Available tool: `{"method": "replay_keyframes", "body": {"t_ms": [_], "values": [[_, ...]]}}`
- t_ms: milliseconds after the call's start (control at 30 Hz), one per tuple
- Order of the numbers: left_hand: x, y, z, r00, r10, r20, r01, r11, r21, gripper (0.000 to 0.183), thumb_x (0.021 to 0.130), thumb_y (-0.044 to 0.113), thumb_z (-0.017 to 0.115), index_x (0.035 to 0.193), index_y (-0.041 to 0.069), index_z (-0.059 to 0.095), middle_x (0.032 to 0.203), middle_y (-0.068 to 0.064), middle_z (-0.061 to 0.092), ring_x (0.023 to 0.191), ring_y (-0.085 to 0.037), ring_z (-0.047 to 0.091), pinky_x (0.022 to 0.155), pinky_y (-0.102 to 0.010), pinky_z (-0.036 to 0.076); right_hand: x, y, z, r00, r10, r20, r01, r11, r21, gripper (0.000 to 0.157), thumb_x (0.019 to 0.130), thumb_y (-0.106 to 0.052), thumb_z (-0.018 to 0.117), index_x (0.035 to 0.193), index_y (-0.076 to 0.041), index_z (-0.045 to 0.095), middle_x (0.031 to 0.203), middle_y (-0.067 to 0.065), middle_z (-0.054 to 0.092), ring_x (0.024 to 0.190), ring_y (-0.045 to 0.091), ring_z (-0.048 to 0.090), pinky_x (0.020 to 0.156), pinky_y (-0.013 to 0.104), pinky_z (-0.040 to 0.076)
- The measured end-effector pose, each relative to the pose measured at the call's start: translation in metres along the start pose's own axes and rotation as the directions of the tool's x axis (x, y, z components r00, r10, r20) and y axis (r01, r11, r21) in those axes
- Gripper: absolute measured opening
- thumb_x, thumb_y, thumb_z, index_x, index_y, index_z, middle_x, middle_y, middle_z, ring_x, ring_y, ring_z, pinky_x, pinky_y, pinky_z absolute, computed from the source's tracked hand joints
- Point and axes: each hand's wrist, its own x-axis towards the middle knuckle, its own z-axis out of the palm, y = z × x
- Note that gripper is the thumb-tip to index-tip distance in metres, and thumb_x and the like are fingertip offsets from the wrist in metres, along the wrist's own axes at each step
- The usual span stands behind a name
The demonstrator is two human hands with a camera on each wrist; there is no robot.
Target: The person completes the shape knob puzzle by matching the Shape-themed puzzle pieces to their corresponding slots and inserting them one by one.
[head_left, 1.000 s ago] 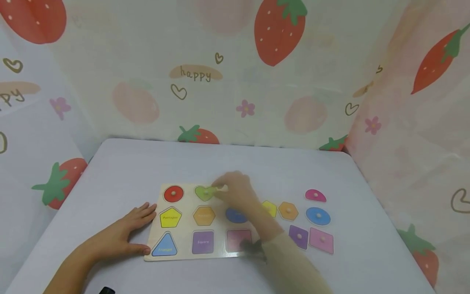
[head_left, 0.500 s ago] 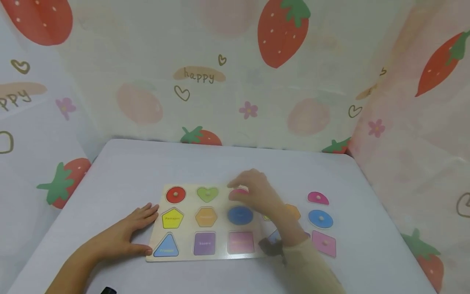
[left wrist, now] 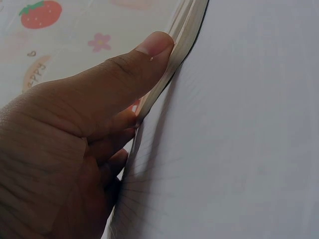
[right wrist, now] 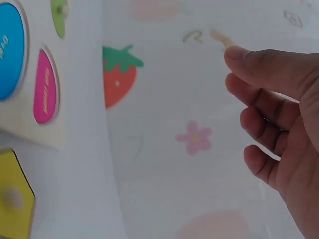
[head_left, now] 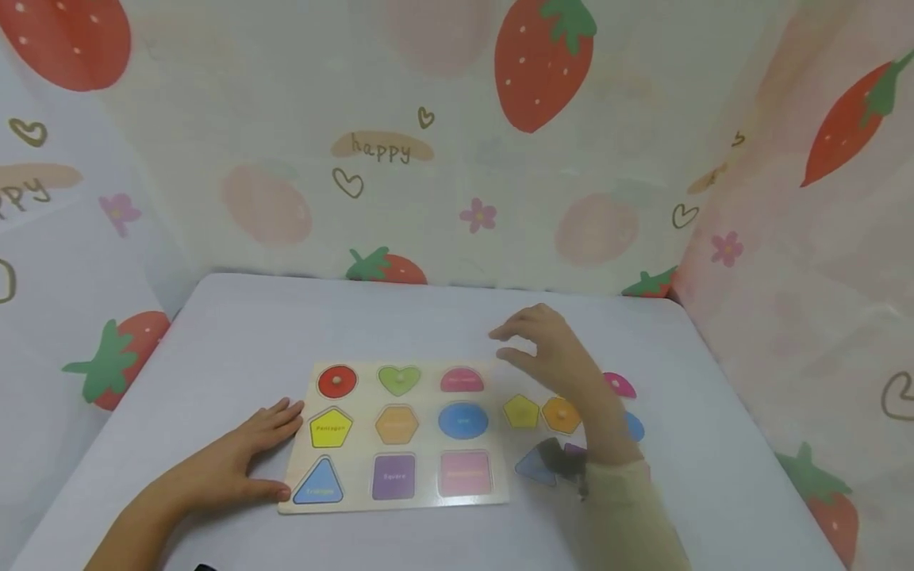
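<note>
A pale wooden shape puzzle board (head_left: 361, 396) lies flat on the table. A red circle piece (head_left: 337, 381) and a green heart piece (head_left: 399, 381), both with knobs, sit in its top row. Against the board's left edge rests my left hand (head_left: 221, 472), fingers extended; the left wrist view shows the thumb (left wrist: 144, 59) touching that edge. My right hand (head_left: 560, 357) hovers above the table, right of the board, fingers loosely bent and holding nothing. Beneath and beside it lie a yellow pentagon piece (head_left: 521, 411), an orange hexagon piece (head_left: 561, 415) and a blue triangle piece (head_left: 535, 466).
Partly behind the right arm are a magenta half-round piece (head_left: 621, 385), a blue oval piece (head_left: 635, 427) and a purple piece (head_left: 575, 450). A strawberry-print curtain (head_left: 457, 143) encloses the back and sides of the white table (head_left: 286, 317).
My right hand has let go of the green heart, which stays in the board, and moved right, off the board and over the loose pieces. My left hand has stayed at the left edge.
</note>
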Motion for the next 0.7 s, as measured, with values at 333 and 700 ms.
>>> {"method": "replay_keyframes", "body": {"t_ms": [333,700], "values": [[0.0,-0.002,0.001,1.0,0.027,-0.014,-0.027,1.0,0.006,0.103,0.073,0.07,0.078,0.155,0.017,0.046,0.167,-0.005,0.034,0.153,-0.045,0.023,0.105,0.005,-0.001,-0.027,0.038,-0.048,0.985,0.14,-0.098,-0.137,0.99,0.034,0.027,0.088,-0.007,0.08,0.113,-0.016,0.077,0.11,-0.001,0.072,0.111,0.019,0.055,0.09,0.04,0.044],[0.0,0.003,-0.001,1.0,-0.008,0.004,0.008,1.0,0.0,0.104,0.072,0.071,0.078,0.156,0.019,0.045,0.167,-0.004,0.032,0.153,-0.045,0.022,0.101,0.007,-0.002,-0.064,0.102,-0.066,0.916,0.397,-0.053,-0.395,0.917,0.047,0.028,0.094,-0.02,0.076,0.119,-0.01,0.075,0.117,0.012,0.073,0.107,0.029,0.055,0.095,0.047,0.042]]}}
